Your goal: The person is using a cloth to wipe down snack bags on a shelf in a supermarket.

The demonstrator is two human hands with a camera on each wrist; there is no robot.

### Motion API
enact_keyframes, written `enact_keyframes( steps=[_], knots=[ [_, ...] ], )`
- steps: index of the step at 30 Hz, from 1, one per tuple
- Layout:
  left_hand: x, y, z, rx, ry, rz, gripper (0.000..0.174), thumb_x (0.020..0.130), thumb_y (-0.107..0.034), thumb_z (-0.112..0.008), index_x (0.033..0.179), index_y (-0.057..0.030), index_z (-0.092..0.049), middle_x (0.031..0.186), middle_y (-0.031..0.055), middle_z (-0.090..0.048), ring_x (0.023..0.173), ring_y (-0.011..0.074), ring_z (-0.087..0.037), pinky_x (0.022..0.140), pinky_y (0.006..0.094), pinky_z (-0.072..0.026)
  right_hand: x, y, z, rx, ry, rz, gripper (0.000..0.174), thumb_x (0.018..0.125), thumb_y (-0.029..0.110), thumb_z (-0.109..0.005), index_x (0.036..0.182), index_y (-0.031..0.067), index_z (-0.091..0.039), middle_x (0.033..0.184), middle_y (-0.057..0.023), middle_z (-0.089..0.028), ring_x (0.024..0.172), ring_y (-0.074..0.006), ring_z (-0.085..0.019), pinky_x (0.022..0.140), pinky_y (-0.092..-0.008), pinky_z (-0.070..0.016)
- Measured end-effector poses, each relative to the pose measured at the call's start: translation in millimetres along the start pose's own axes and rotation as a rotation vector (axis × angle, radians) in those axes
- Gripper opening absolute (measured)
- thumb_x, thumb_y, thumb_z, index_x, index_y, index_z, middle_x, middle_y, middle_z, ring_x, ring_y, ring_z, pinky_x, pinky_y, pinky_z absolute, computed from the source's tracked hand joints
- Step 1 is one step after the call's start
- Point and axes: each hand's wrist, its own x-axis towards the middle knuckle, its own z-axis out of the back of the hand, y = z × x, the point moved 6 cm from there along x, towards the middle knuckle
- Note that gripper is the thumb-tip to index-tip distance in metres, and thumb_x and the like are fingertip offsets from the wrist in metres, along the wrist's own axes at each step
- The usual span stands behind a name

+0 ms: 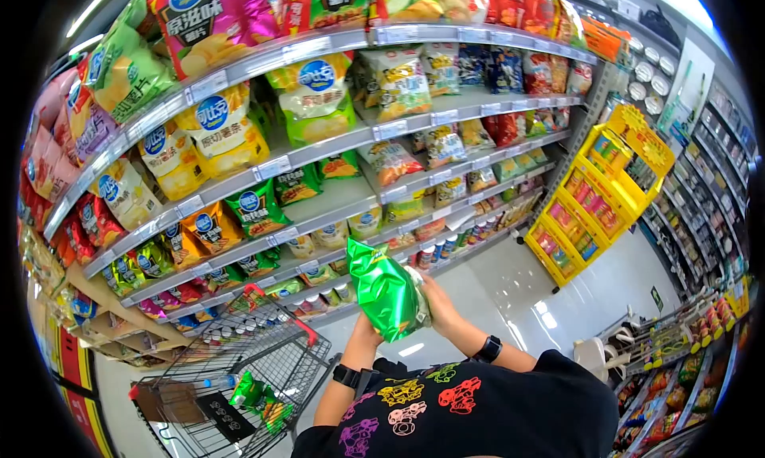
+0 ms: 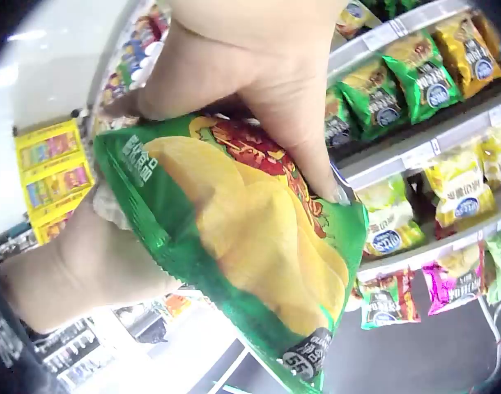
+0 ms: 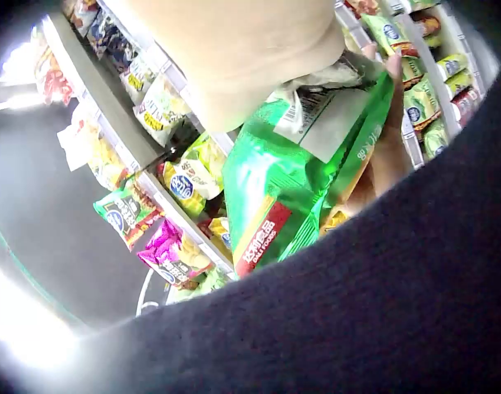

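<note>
A shiny green bag of potato chips (image 1: 386,291) is held in front of the chest by both hands, tilted. My left hand (image 1: 364,330) grips it from the left and below. In the left wrist view, the left hand's (image 2: 250,61) thumb lies along the printed face of the bag (image 2: 250,213), which shows yellow chips. My right hand (image 1: 438,308) holds the opposite side, by a pale crumpled part. The right wrist view shows the bag's back (image 3: 267,180) with a barcode label, beside the right hand (image 3: 259,57); some right-hand fingers are hidden behind it.
Shelves (image 1: 319,151) full of snack bags curve across the front. A wire shopping cart (image 1: 295,342) stands at lower left, with green packages (image 1: 259,398) inside. A yellow display rack (image 1: 594,195) stands on the shiny floor (image 1: 510,307) to the right.
</note>
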Motion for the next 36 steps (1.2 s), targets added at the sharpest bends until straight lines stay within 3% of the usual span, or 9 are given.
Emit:
enact_keyframes(
  steps=[2,9,17,19,21,23,26,30,36],
  knots=[
    [-10.1,36.7,-1.8,-0.091,-0.055,0.074,0.033,0.088,-0.030,-0.048,0.110,-0.0051,-0.055,0.104,0.0098,-0.060,0.085,0.0213,-0.062,0.075,0.0354,-0.0520,-33.2,2.6,16.4,-0.019,0.009,-0.064,0.039,0.091,0.021,-0.037,0.125,0.0034,-0.039,0.119,-0.0105,-0.047,0.112,-0.0169,-0.043,0.093,-0.0305,-0.0367],
    [-54.7,140.3,-2.2,-0.234,-0.100,0.177,0.036,0.090,-0.022,-0.045,0.121,-0.0044,-0.044,0.117,0.0097,-0.051,0.104,0.0210,-0.052,0.092,0.0341,-0.0421,-107.0,-48.0,114.2,-1.185,-0.029,0.121,0.045,0.091,0.027,-0.036,0.127,0.0001,-0.038,0.130,-0.0190,-0.039,0.127,-0.0318,-0.027,0.104,-0.0394,-0.0189],
    [-66.2,172.3,-28.0,0.052,-0.042,0.345,0.044,0.092,-0.034,-0.042,0.127,-0.0094,-0.036,0.120,0.0076,-0.050,0.107,0.0211,-0.052,0.088,0.0389,-0.0449,-168.7,22.9,99.8,-0.002,0.075,0.042,0.066,0.086,0.032,-0.052,0.138,0.0087,-0.019,0.136,-0.0116,-0.030,0.124,-0.0227,-0.031,0.099,-0.0343,-0.0296],
    [-52.9,160.8,-33.5,0.467,-0.075,0.192,0.043,0.092,-0.033,-0.042,0.128,-0.0096,-0.035,0.123,0.0074,-0.047,0.110,0.0206,-0.049,0.091,0.0370,-0.0427,-173.0,25.2,95.5,0.212,0.156,0.097,0.078,0.082,0.036,-0.058,0.140,0.0107,-0.011,0.136,-0.0104,-0.027,0.122,-0.0226,-0.034,0.100,-0.0335,-0.0302],
    [-45.1,144.9,-26.5,0.827,-0.178,0.008,0.059,0.080,-0.017,-0.062,0.128,-0.0062,-0.030,0.123,0.0155,-0.041,0.112,0.0266,-0.044,0.093,0.0342,-0.0372,-185.6,28.9,92.6,0.362,0.193,0.029,0.079,0.081,0.036,-0.060,0.139,0.0103,-0.012,0.135,-0.0116,-0.029,0.122,-0.0218,-0.035,0.100,-0.0323,-0.0311],
    [-58.2,116.3,-68.1,1.583,-0.216,-0.478,0.078,0.066,-0.019,-0.075,0.128,-0.0059,-0.030,0.121,0.0192,-0.038,0.112,0.0312,-0.040,0.095,0.0375,-0.0334,-188.3,17.8,94.7,0.498,0.255,-0.024,0.082,0.077,0.033,-0.064,0.137,0.0112,-0.013,0.132,-0.0135,-0.033,0.119,-0.0286,-0.039,0.096,-0.0454,-0.0367],
    [-72.2,109.4,-105.7,1.546,-0.199,-0.696,0.087,0.058,-0.025,-0.080,0.128,-0.0062,-0.030,0.121,0.0210,-0.037,0.111,0.0359,-0.037,0.099,0.0438,-0.0242,-192.5,21.1,89.7,0.673,0.373,-0.081,0.082,0.073,0.025,-0.068,0.135,0.0120,-0.016,0.129,-0.0157,-0.036,0.114,-0.0378,-0.043,0.085,-0.0627,-0.0399],
    [-83.1,105.4,-129.8,1.651,-0.134,-0.865,0.081,0.061,-0.029,-0.078,0.126,-0.0077,-0.034,0.120,0.0154,-0.045,0.111,0.0350,-0.038,0.100,0.0469,-0.0166,-201.4,29.3,90.5,0.618,0.324,-0.073,0.083,0.070,0.019,-0.070,0.134,0.0089,-0.018,0.129,-0.0177,-0.037,0.114,-0.0382,-0.044,0.086,-0.0611,-0.0400],
    [-105.4,82.9,-172.3,1.937,0.241,-1.093,0.045,0.068,-0.009,-0.064,0.112,-0.0128,-0.054,0.112,0.0152,-0.047,0.100,0.0308,-0.043,0.086,0.0425,-0.0337,-188.1,21.5,86.3,0.581,0.433,-0.085,0.079,0.068,0.019,-0.069,0.132,0.0023,-0.025,0.127,-0.0200,-0.040,0.113,-0.0387,-0.045,0.087,-0.0607,-0.0392]
  ],
)
